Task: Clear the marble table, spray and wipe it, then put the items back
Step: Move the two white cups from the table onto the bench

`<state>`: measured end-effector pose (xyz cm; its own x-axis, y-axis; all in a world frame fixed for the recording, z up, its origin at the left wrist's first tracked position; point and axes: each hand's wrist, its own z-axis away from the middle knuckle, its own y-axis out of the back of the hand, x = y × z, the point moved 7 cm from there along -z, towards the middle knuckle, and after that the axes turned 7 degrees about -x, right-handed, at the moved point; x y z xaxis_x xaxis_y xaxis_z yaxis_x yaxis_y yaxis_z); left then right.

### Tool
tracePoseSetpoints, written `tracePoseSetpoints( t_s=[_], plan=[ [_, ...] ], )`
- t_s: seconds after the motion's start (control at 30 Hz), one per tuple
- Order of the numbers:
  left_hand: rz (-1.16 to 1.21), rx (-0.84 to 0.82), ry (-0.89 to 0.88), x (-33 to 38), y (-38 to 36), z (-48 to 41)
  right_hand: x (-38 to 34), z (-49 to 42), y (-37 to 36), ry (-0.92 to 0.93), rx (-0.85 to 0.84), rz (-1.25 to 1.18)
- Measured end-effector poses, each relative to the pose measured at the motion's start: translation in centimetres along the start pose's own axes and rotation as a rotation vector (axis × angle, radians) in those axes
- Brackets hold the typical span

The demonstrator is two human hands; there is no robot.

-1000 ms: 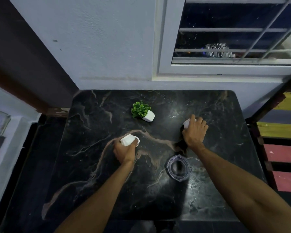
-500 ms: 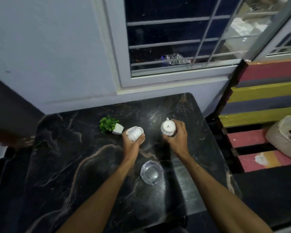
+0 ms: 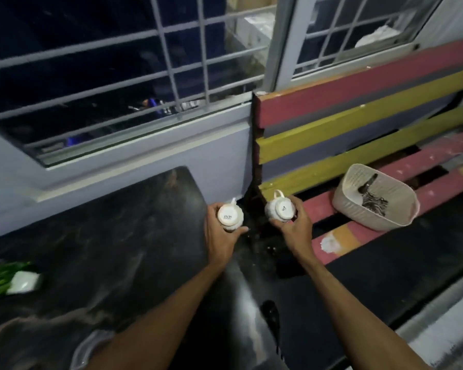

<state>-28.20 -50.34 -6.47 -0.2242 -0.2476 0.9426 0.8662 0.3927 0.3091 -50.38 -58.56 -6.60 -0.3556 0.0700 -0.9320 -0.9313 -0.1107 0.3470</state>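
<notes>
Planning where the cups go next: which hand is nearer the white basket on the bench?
Right. The right hand, holding a cup, is just left of the basket at the bench's end. The left hand, with the other cup, is farther left, over the table edge.

We see two white cups, each held base-up so the printed marks on their undersides face us. The left cup (image 3: 230,216) sits at the right edge of the dark marble surface (image 3: 123,236), with its handle pointing toward twelve o'clock. The right cup (image 3: 280,208) is beyond that edge, at about three o'clock from the first, handle also toward twelve. A small green plant in a white pot (image 3: 10,280) lies at nine o'clock on the surface, blurred. A clear glass dish (image 3: 87,348) shows partly at seven o'clock.
</notes>
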Motion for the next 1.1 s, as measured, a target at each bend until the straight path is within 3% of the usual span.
tracePoseSetpoints(
  t_s=[0.23, 0.5, 0.7, 1.1],
  plan=[
    [-0.075, -0.069, 0.088, -4.3, -17.5, -6.1, 14.1, -10.4, 8.8, -0.194, 0.076, 0.092],
    [-0.107, -0.124, 0.164, -14.7, -32.6, -10.6, 28.2, -18.3, 10.4, -0.219, 0.077, 0.151],
    [-0.163, -0.136, 0.199, -18.7, -37.6, -11.6, 32.5, -20.1, 10.5, -0.219, 0.072, 0.149],
    [-0.25, -0.136, 0.211, -19.4, -39.0, -12.3, 33.8, -20.6, 10.0, -0.261, 0.013, 0.129]
  ],
)
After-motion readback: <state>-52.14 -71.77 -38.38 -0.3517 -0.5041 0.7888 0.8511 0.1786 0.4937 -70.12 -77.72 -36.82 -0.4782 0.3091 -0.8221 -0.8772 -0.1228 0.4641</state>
